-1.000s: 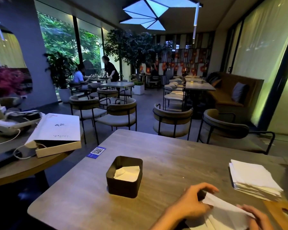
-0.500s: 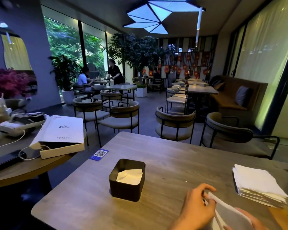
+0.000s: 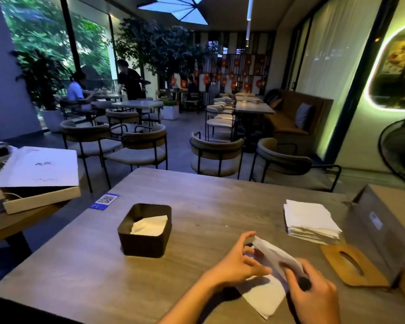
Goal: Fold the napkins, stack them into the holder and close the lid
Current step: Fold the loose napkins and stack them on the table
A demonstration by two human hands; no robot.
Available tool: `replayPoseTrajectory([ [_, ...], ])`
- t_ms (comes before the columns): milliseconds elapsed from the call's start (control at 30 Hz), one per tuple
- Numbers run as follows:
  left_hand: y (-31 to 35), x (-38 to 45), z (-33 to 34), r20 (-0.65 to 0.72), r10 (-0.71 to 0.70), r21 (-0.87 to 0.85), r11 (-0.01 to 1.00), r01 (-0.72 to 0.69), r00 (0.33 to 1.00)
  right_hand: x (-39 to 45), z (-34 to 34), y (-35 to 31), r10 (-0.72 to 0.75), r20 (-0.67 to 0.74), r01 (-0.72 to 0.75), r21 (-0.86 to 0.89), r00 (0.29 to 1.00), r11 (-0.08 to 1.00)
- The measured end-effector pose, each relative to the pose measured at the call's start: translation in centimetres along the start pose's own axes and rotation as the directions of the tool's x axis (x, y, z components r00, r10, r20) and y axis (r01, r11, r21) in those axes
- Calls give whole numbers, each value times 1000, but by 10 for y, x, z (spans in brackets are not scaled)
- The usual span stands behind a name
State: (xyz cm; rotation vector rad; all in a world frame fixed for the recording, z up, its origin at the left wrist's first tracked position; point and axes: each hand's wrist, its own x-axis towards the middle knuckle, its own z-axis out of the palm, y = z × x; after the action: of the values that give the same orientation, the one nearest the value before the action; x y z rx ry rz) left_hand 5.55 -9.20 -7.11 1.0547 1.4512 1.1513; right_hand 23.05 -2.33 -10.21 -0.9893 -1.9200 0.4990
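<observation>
While both hands (image 3: 239,263) crease it, thin napkin (image 3: 274,274) bends.

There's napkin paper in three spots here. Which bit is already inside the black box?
The folded napkin lying in the black holder. The stack sits on the table; another napkin is between the hands.

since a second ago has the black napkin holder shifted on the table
No. The black napkin holder sits in the same spot relative to the blue QR card at the table edge; only the head camera has moved.
</observation>
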Motion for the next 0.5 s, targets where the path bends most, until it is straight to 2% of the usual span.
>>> replayPoseTrajectory([
  [67, -4, -3, 3, -57, 104, 162, 982, -94, 993, 0, -10, -2, 92, 53, -97, 108, 994, 989],
  [133, -6, -8, 11, -107, 156, 213, 968, -131, 982, 1, -15, -1, 68, 36, -73, 156, 997, 985],
  [200, -13, -6, 12, -164, 136, 82, 989, -124, 977, 0, -15, -1, 12, 65, -19, 103, 998, 994],
  [267, -15, -3, 11, -229, 79, -91, 991, -103, 970, -6, -8, 0, -65, 152, 60, 35, 986, 998],
  [367, -11, 3, 8, -368, -22, -267, 960, -83, 929, -9, -5, 3, -230, 239, 248, -48, 943, 968],
  [433, -12, 3, 3, -434, -22, -284, 952, -113, 901, -11, -3, 3, -333, 274, 358, -47, 902, 933],
  [500, -11, 1, -5, -500, 40, -216, 962, -169, 865, -11, -3, 4, -369, 342, 408, -46, 864, 912],
])
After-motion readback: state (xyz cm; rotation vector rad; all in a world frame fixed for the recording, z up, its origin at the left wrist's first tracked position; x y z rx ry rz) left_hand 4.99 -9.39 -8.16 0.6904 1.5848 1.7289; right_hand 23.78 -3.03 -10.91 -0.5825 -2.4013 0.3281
